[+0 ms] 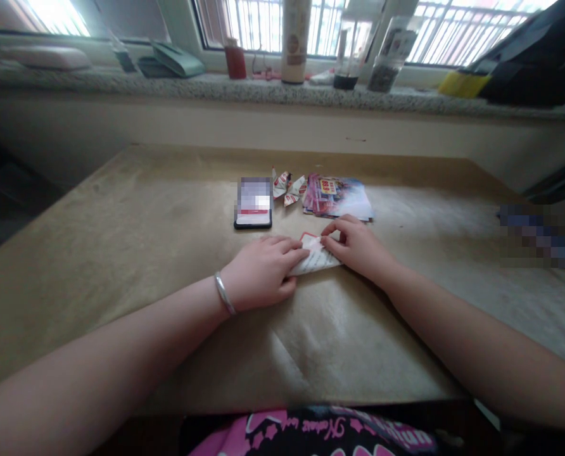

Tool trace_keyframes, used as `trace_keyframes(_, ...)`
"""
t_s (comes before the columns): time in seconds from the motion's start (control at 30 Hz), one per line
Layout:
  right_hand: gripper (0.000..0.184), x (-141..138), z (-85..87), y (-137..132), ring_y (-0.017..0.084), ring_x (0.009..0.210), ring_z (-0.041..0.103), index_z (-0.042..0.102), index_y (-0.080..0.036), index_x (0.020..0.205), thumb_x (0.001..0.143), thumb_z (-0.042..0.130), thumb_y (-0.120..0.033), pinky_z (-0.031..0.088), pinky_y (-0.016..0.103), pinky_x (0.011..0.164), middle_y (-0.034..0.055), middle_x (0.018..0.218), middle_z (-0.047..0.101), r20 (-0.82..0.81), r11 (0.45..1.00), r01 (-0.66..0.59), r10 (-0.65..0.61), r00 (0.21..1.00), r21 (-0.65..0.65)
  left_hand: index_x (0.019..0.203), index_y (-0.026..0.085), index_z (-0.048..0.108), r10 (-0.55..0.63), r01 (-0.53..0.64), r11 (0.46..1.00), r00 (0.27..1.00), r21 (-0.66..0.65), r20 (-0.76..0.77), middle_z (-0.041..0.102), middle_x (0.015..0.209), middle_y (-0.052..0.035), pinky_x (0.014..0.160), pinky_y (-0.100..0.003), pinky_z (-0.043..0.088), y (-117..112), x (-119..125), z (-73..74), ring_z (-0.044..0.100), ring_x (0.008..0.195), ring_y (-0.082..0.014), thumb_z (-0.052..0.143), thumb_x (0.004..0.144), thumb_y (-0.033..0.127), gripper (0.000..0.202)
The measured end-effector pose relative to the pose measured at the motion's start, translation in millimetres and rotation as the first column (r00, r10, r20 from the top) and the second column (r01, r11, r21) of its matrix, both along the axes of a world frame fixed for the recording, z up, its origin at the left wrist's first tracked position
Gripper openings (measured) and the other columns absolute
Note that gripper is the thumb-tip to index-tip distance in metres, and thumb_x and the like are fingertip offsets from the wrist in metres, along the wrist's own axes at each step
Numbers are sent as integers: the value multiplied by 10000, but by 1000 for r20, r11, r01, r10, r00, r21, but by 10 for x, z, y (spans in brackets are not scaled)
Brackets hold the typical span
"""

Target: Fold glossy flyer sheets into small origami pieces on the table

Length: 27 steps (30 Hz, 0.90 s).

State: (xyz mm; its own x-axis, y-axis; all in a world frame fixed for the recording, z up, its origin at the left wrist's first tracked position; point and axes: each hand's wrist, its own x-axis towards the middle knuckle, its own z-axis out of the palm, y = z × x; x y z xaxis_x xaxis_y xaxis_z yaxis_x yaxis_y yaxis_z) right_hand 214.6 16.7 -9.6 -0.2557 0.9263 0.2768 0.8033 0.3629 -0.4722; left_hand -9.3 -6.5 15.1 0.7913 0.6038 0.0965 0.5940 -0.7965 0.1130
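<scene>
A small folded piece of white paper with red print [317, 256] lies on the brown paper-covered table [144, 253]. My left hand [262, 271], with a silver bangle at the wrist, presses its fingers flat on the paper's left end. My right hand [356, 246] pinches the paper's upper right edge with curled fingers. Just behind lie a phone [253, 202], two small folded paper shapes [288, 187] and a stack of colourful printed leaflets [338, 197].
A stone windowsill [263, 88] runs along the back with a red cup [235, 60], a tall bottle [296, 41], clear containers [387, 54] and a dark bag [534, 57]. A blurred object [543, 234] lies at the table's right side.
</scene>
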Motion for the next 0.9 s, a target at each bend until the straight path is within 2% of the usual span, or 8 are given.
trace_keyframes(0.13, 176, -12, 12, -16, 182, 864, 592, 674, -185, 860, 845, 565, -322, 459, 317, 821, 67, 921, 607, -8, 999, -42, 42, 999, 6, 1269, 184, 545, 50, -54, 995, 998, 79, 47, 588, 1264, -86, 979, -400, 456, 113, -39, -65, 554, 1124, -245, 474, 851, 203, 425)
trace_keyframes(0.27, 205, -15, 11, -33, 205, 996, 586, 674, -190, 927, 821, 613, -354, 451, 347, 915, 85, 1030, 628, -7, 988, -149, 150, 989, 50, 1269, 185, 543, 118, -127, 985, 990, 120, 79, 611, 1228, -87, 918, -367, 487, 188, -69, -116, 580, 1056, -222, 463, 849, 171, 429)
trace_keyframes(0.43, 337, -2, 23, -73, 243, 1098, 545, 655, -185, 1048, 777, 668, -386, 444, 391, 959, 113, 1169, 606, 117, 963, -255, 245, 962, 86, 1260, 179, 559, 198, -204, 972, 979, 120, 55, 658, 1088, -92, 877, -372, 497, 219, -94, -104, 590, 981, -230, 471, 835, 160, 435)
trace_keyframes(0.57, 286, -12, 52, -98, 251, 1127, 530, 633, -201, 1095, 832, 590, -305, 441, 406, 962, 99, 1215, 609, 242, 947, -291, 253, 937, 137, 1240, 185, 576, 210, -219, 970, 974, 109, 88, 665, 1043, -81, 850, -347, 498, 223, -107, -84, 593, 949, -220, 505, 805, 160, 441)
trace_keyframes(0.73, 324, -29, 76, -115, 244, 1171, 522, 612, -189, 1190, 903, 477, -254, 420, 388, 996, 81, 1241, 629, 345, 946, -281, 213, 914, 159, 1294, 215, 536, 221, -228, 973, 964, 37, 150, 668, 1041, -69, 843, -341, 489, 209, -98, -53, 606, 918, -210, 518, 820, 207, 474)
trace_keyframes(0.9, 361, -7, 85, -133, 231, 1171, 526, 597, -233, 1257, 953, 409, -285, 442, 367, 957, 15, 1266, 632, 373, 944, -251, 158, 914, 214, 1308, 175, 508, 302, -269, 950, 924, -161, 236, 632, 1189, -100, 931, -385, 466, 193, -80, -32, 597, 1053, -245, 524, 865, 392, 493)
